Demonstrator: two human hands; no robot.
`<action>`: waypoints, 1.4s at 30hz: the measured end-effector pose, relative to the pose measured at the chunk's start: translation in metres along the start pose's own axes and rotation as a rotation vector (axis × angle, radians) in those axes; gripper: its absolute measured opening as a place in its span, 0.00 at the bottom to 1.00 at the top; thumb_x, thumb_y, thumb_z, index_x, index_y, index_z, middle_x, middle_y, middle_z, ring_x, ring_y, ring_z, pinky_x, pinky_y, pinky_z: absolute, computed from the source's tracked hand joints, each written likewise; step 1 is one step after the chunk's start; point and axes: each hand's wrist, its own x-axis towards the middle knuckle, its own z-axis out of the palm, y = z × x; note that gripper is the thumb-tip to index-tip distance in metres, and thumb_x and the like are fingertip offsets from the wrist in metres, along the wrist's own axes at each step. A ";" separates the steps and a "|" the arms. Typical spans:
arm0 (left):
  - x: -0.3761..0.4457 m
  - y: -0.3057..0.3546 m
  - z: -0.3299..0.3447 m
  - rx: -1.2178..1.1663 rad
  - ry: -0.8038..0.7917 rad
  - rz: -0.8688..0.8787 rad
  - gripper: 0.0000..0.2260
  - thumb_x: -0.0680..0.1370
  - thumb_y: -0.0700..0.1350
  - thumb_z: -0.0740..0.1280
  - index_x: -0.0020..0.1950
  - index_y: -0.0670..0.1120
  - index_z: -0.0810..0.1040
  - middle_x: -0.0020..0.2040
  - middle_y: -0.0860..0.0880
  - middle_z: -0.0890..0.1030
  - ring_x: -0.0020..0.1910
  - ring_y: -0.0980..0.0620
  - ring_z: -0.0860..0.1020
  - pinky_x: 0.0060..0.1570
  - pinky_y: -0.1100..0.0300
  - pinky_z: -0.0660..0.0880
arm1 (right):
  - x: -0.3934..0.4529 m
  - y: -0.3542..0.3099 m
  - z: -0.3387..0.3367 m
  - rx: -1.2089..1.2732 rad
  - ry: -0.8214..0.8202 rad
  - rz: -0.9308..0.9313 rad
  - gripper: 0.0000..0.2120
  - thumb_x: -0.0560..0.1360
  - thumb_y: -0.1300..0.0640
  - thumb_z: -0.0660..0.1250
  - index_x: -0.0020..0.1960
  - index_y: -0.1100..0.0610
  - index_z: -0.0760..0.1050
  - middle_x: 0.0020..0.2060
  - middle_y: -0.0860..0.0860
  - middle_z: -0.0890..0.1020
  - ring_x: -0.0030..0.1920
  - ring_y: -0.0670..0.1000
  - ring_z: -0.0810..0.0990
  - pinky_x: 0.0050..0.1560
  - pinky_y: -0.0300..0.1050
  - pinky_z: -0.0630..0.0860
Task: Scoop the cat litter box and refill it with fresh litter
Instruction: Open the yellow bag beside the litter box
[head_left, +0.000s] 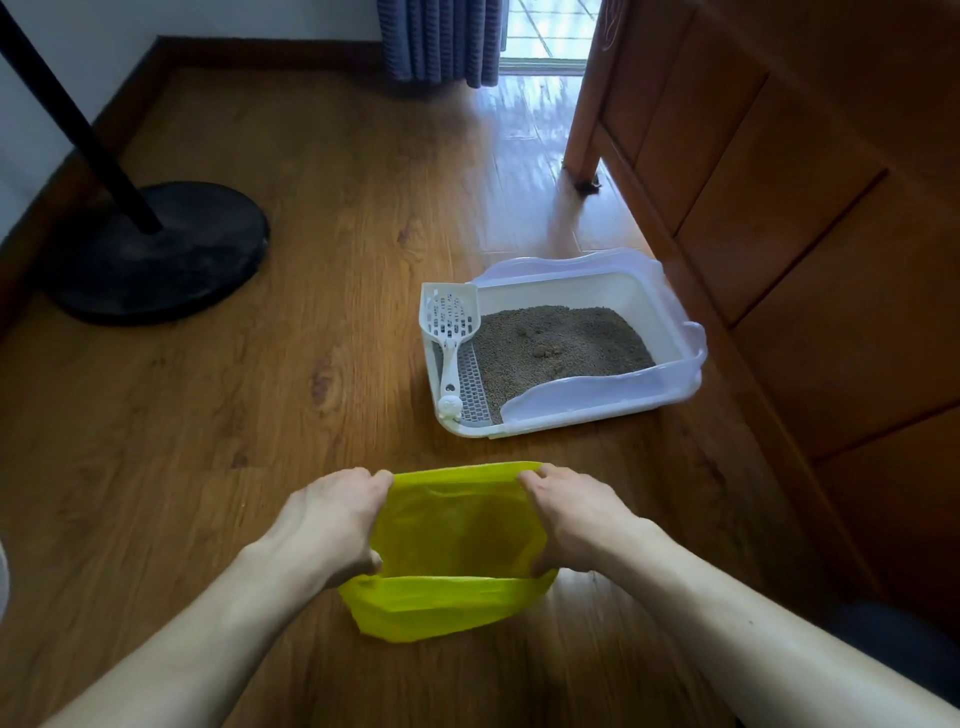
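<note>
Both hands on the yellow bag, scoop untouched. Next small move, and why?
Probably set the bag down open near the litter box, then free the right hand for the scoop. Both hands, left too, grip the yellow bag at its mouth, already spread open. The scoop rests on the box's left edge, and a clump shows in the litter.

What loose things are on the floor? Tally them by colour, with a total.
White: 2, the white plastic litter box and the white slotted plastic scoop
Yellow-green: 1, the yellow-green plastic bag held open by left hand and right hand
Black: 1, the black round stand base
Total: 4
</note>
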 end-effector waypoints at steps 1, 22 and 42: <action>0.001 0.002 0.003 0.002 -0.015 0.013 0.34 0.68 0.59 0.76 0.69 0.52 0.67 0.60 0.52 0.74 0.62 0.49 0.75 0.56 0.53 0.76 | 0.002 0.000 0.001 -0.007 0.000 0.005 0.35 0.63 0.43 0.80 0.62 0.53 0.67 0.58 0.51 0.74 0.59 0.56 0.75 0.49 0.49 0.73; 0.013 0.018 0.010 0.060 0.083 -0.092 0.65 0.60 0.67 0.78 0.80 0.48 0.38 0.80 0.50 0.53 0.78 0.48 0.54 0.69 0.49 0.66 | 0.005 0.020 0.019 -0.046 0.104 0.047 0.58 0.59 0.37 0.78 0.77 0.56 0.51 0.74 0.53 0.60 0.75 0.54 0.58 0.69 0.55 0.65; 0.022 0.040 -0.005 0.029 0.017 -0.048 0.42 0.62 0.70 0.74 0.70 0.55 0.67 0.64 0.54 0.75 0.64 0.49 0.71 0.61 0.50 0.70 | -0.007 0.014 -0.005 0.215 -0.063 -0.040 0.48 0.62 0.38 0.78 0.73 0.55 0.63 0.72 0.50 0.66 0.72 0.53 0.66 0.68 0.54 0.70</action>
